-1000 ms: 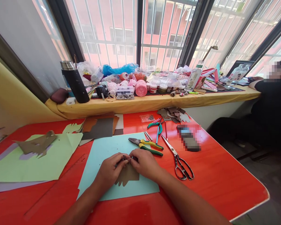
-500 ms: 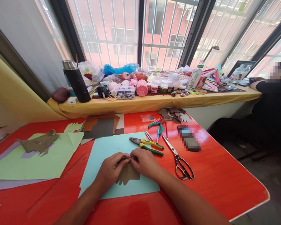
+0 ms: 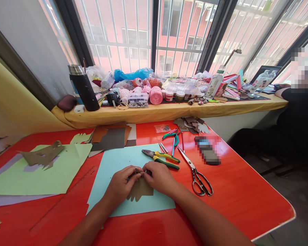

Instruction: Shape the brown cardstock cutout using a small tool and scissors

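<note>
My left hand [image 3: 124,180] and my right hand [image 3: 157,177] meet over a light blue sheet [image 3: 110,177], fingertips close together. Both are closed in a pinch at the upper edge of a brown cut-out piece [image 3: 143,192], whose lower left edge is cut into finger-like points. A small dark bit shows between the fingertips, too small to name. Just beyond my right hand, combination pliers [image 3: 161,159] with yellow and green handles lie partly on the blue sheet. Large scissors [image 3: 196,174] with black handles rest to the right.
Green-handled pliers [image 3: 175,137], pens and a phone-like pixelated object [image 3: 207,152] lie farther back. Brown scraps [image 3: 190,124] are piled at the rear. Green paper [image 3: 66,177] and a clear ruler [image 3: 64,198] lie left. A cluttered ledge [image 3: 143,112] runs behind; a person [image 3: 297,116] sits right.
Both hands stay in nearly the same pinch over the brown piece. The view has shifted very slightly; nothing on the table has visibly moved.
</note>
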The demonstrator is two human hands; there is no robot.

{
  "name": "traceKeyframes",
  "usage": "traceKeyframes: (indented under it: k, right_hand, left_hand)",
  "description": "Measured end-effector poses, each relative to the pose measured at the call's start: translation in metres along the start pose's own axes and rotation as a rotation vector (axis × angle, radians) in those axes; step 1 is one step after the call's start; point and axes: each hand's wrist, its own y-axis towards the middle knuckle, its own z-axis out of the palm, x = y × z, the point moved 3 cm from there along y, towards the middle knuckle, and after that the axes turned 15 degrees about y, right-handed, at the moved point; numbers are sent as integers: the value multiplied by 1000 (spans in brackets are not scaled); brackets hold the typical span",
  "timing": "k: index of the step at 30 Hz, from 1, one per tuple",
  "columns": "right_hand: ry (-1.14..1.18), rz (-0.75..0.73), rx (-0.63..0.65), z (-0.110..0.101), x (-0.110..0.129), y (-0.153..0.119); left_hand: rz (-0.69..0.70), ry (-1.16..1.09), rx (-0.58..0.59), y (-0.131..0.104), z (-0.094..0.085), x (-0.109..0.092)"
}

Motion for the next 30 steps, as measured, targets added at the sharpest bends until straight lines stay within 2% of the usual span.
traceKeyframes:
  k: [30]
  right_hand:
    - [16,9,8,-1,0,-2]
  left_hand:
    - [-11,-16,3,1,0,0]
